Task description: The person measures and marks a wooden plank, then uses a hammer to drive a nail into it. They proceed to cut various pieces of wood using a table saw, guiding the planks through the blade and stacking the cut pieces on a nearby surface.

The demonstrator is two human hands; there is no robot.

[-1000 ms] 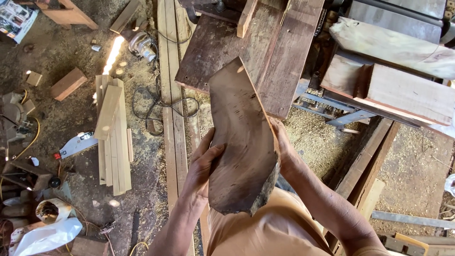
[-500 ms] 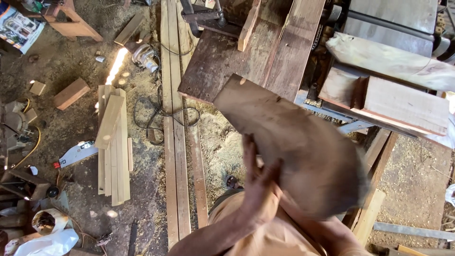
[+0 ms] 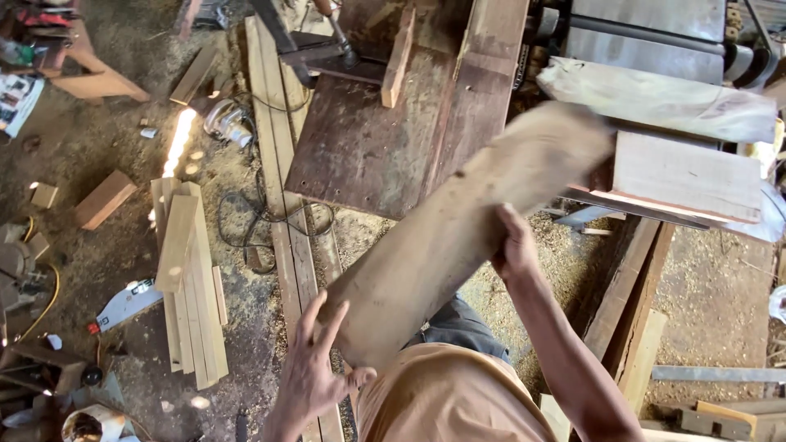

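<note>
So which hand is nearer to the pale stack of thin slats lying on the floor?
Left. The left hand is at the lower end of the plank, just right of the slats. The right hand grips the plank farther right.

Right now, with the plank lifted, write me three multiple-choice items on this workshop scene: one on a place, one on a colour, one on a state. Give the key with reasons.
1. Where does the stack of thin pale slats lie?
A. on the sawdust floor, on the person's left
B. on the dark wooden tabletop
C. across the person's lap

2. What colour is the cable at the left edge?
A. blue
B. yellow
C. white

3. How is the wooden plank held?
A. lying flat on the floor
B. clamped in a vice
C. lifted in the air between both hands

Key: 1 A, the slats rest on the ground left of the long boards. 2 B, it shows yellow against the dirt. 3 C, the left hand is at its near end and the right hand grips its edge.
</note>
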